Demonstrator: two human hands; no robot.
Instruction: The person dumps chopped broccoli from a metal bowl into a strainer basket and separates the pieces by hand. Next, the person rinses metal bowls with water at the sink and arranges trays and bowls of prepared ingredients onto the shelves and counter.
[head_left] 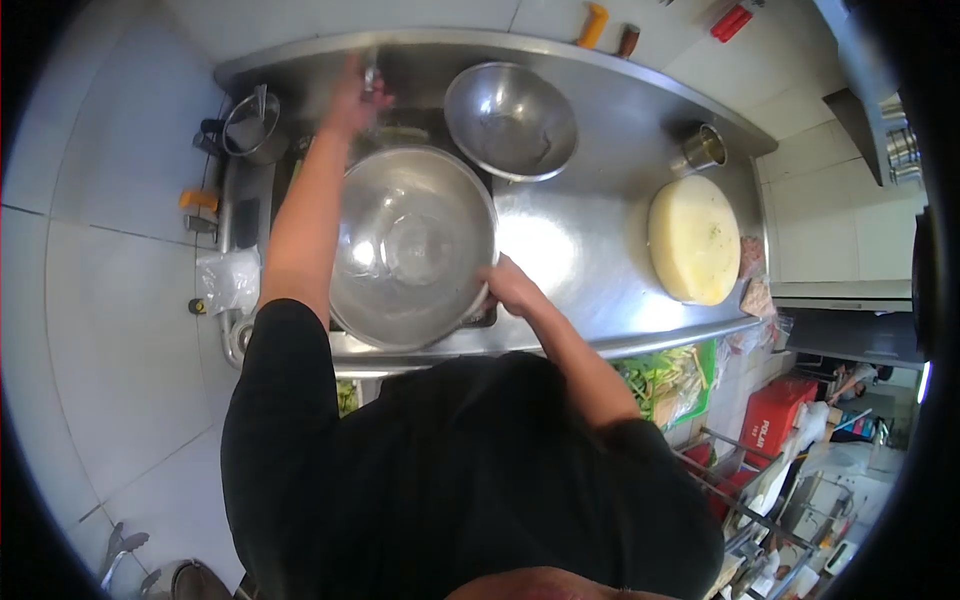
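Note:
A large steel mixing bowl (415,250) rests over the sink area, tilted slightly toward me. My right hand (512,285) is closed on its right rim. My left arm reaches past the bowl's left side to the back wall of the counter. There my left hand (352,100), somewhat blurred, has its fingers around a small shiny metal fitting, which looks like a tap (370,80). A second, smaller steel bowl (512,120) sits just behind and to the right, touched by neither hand. Most of the sink below the large bowl is hidden.
On the steel counter's right stand a thick round pale chopping block (695,240) and a metal cup (704,148). A strainer-like container (250,125) is at the left corner, a plastic bag (230,280) below it. A green crate (675,380) of vegetables sits under the front edge.

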